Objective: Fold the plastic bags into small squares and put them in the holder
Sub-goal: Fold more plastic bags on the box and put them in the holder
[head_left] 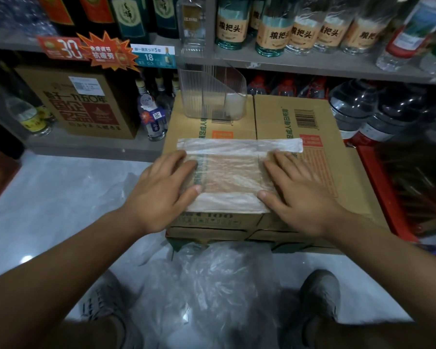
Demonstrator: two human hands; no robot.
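A clear plastic bag lies flattened on top of a cardboard box, with a folded strip along its far edge. My left hand presses flat on the bag's left side. On the bag's right side my right hand presses flat, fingers straight. A clear ribbed plastic holder stands upright at the far end of the box, behind the bag. A pile of loose clear plastic bags lies on the floor between my feet.
Shelves with glass bottles and price tags rise behind the box. A brown carton sits on the low shelf at left. Large water bottles stand at right, beside a red crate. Pale floor spreads to the left.
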